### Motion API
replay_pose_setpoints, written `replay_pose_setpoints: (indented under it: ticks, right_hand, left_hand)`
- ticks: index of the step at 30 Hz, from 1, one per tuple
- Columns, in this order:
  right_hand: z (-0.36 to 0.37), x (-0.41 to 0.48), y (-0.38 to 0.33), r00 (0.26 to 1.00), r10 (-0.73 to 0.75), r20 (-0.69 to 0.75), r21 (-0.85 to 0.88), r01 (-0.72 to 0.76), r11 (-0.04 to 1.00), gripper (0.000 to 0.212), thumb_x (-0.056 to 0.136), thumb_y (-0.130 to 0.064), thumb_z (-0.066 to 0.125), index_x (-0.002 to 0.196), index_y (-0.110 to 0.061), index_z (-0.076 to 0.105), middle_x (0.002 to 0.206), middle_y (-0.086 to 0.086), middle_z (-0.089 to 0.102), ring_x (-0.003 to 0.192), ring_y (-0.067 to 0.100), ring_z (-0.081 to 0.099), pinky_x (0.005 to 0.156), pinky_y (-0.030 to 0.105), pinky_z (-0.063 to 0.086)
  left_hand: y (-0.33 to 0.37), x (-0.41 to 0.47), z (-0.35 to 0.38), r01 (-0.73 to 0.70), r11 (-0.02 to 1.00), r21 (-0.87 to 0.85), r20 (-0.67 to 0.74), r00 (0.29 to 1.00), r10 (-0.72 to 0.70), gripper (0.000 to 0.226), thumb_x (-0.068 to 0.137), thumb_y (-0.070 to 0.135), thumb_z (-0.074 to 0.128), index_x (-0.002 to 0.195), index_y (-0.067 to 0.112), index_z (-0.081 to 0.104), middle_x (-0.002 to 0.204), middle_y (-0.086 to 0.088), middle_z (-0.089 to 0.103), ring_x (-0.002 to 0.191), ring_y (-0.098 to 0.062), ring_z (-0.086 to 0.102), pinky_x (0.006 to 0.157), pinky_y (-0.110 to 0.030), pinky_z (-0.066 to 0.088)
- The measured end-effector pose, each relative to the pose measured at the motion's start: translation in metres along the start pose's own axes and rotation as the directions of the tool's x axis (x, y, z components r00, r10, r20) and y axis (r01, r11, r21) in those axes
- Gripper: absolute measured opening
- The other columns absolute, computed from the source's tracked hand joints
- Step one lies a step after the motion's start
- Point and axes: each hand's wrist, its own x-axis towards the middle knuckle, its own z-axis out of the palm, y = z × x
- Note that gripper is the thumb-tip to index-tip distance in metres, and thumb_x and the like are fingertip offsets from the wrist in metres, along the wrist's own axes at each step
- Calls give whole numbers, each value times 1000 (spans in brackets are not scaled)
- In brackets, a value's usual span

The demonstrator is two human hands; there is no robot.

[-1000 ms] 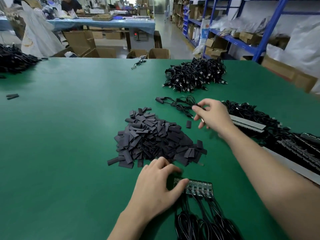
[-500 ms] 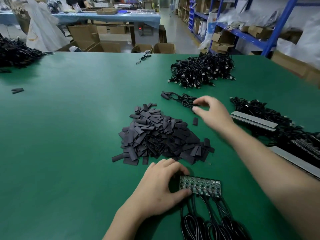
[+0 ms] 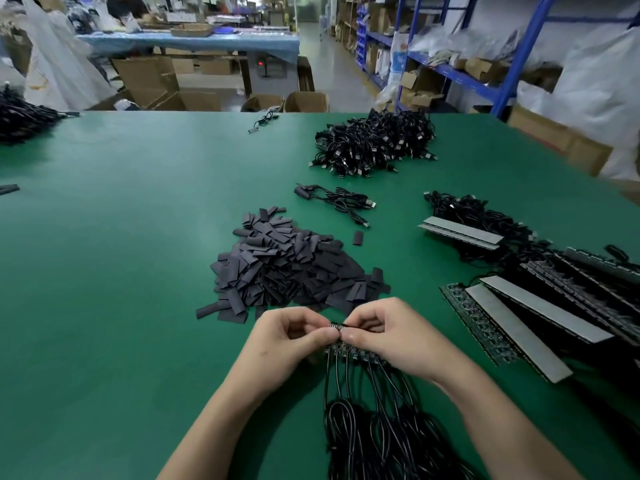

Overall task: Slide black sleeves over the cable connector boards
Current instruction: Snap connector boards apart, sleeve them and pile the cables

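Many flat, matte black sleeves (image 3: 284, 268)

A wide green table (image 3: 121, 271) fills the scene. Beyond its far edge stand open cardboard boxes (image 3: 152, 81) on the floor. Farther back is a blue-covered bench (image 3: 207, 41) holding a woven basket (image 3: 192, 29). Past the table's far left corner hang white plastic bags (image 3: 65, 71). Beyond its far right corner rises blue metal shelving (image 3: 516, 53).
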Motion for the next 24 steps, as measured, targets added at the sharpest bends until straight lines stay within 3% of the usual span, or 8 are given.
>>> replay_pose_setpoints:
  ticks: [4, 8, 16, 24]
  right_hand:
    - [5, 1, 3, 1000, -18, -13, 43, 18, 999, 5, 94, -28, 75, 91, -27, 79, 88, -6, 78, 85, 5, 72, 88, 35, 58]
    - [11, 6, 2, 999, -35, -16, 80, 36, 996, 6, 95, -24, 75, 89, -23, 78, 84, -4, 77, 81, 6, 69, 89, 42, 57]
    - [12, 12, 9, 999, -29, 27, 194, 23, 981, 8, 95, -18, 75, 88, -18, 78, 79, -7, 74, 77, 5, 65, 80, 26, 52]
    - [12, 13, 12, 999, -31, 34, 251, 22, 968, 6, 95, -17, 75, 90, -15, 78, 78, -8, 72, 74, 3, 63, 74, 18, 50]
  left_hand:
    - [0, -1, -4, 50, 998, -30, 35, 998, -49, 22, 80, 36, 79, 90, 16, 80, 74, -4, 68, 63, -14, 59, 62, -24, 51]
    - [1, 0, -8, 95, 990, -105, 35, 995, -92, 23, 78, 32, 80, 89, 12, 81, 76, -7, 69, 63, -12, 59, 60, -18, 47]
    - [-1, 6, -10, 143, 978, -149, 43, 990, -138, 26, 73, 33, 82, 86, 11, 81, 76, -10, 65, 63, -14, 61, 66, -26, 51]
    - [-2, 8, -9, 159, 973, -170, 65, 987, -150, 22, 74, 31, 80, 83, 12, 81, 74, -7, 65, 65, -12, 60, 66, -23, 55]
